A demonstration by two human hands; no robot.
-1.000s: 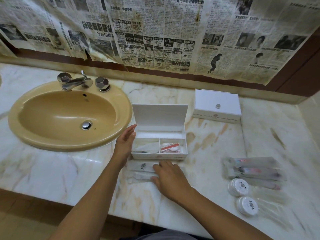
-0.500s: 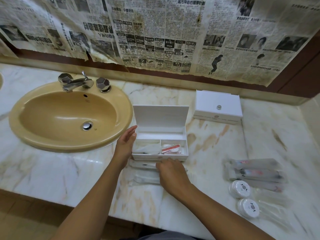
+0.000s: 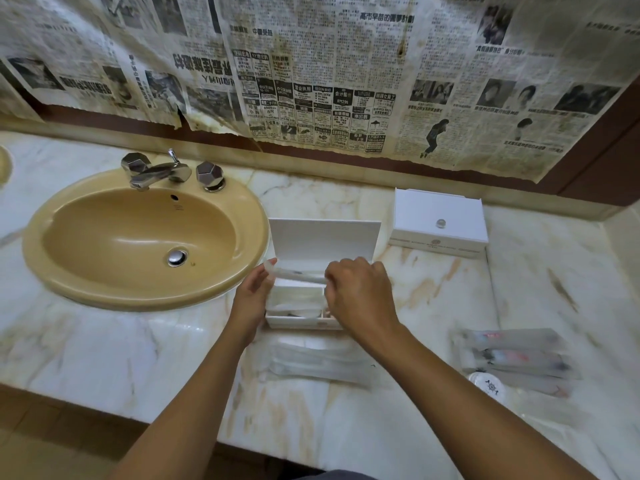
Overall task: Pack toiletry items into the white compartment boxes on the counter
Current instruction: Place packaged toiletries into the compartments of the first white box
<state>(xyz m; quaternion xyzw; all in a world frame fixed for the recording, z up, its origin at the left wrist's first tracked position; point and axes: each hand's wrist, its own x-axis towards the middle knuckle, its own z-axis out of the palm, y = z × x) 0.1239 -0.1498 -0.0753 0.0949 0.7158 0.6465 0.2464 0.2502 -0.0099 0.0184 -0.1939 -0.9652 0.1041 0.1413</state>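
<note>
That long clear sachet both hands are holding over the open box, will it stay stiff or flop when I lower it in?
The sachet spans straight between the left hand and right hand, so it probably holds something rigid. Its clear film looks glossy, so it may slip. It seems light.

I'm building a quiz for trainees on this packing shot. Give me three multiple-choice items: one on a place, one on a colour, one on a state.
1. Where does the closed white box sit?
A. In the sink
B. Behind and right of the open box
C. On the floor

2. What colour is the sink?
A. Tan-yellow
B. Blue
C. Black

3. How does the open box stand?
A. Lid shut
B. Upside down
C. Lid raised upright

Answers: B, it rests on the counter near the wall; A, the basin is tan-yellow; C, the lid stands up behind both hands, left hand and right hand, holding a clear packet over it.
</note>
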